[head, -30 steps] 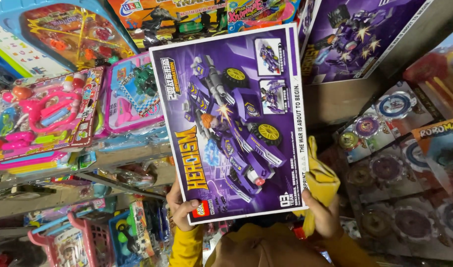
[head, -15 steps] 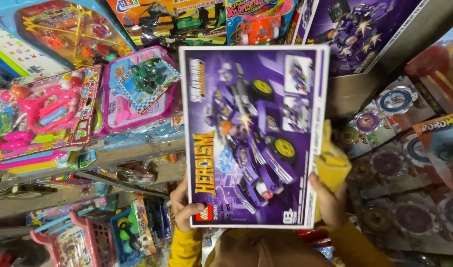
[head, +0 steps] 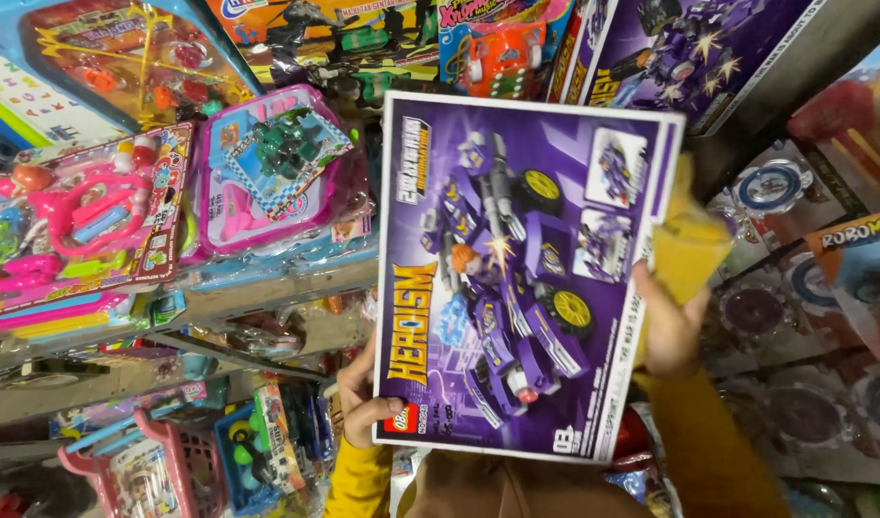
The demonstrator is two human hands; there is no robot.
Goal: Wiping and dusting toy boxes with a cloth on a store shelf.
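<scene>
A large flat purple cardboard box printed with a purple brick-built vehicle (head: pixel 517 278) fills the centre of the frame, held upright with its printed face toward the camera and tilted slightly, its glossy surface smooth and rectangular. What is inside the box cannot be seen.

The left hand (head: pixel 366 403) grips the box's lower left corner, thumb curled over the printed front beside a small red mark and the other fingers hidden behind the card. The right hand (head: pixel 668 331) clasps the right edge at mid height, palm pressed against the side, fingers wrapped out of sight behind. A crumpled yellow cloth (head: pixel 688 240) sits just above that hand, touching the box's right edge (whether the hand also pinches it cannot be told). Both wrists wear yellow sleeves.

Around the box, toy shelves crowd the view. At upper left a pink plastic case (head: pixel 267 173) under clear wrap holds green pieces on a checked card. Further left, a blister card (head: pixel 75 221) holds pink toy doctor's tools. At lower left stands a small pink plastic shopping cart (head: pixel 171 460). At upper right leans a second purple box (head: pixel 689 48).
</scene>
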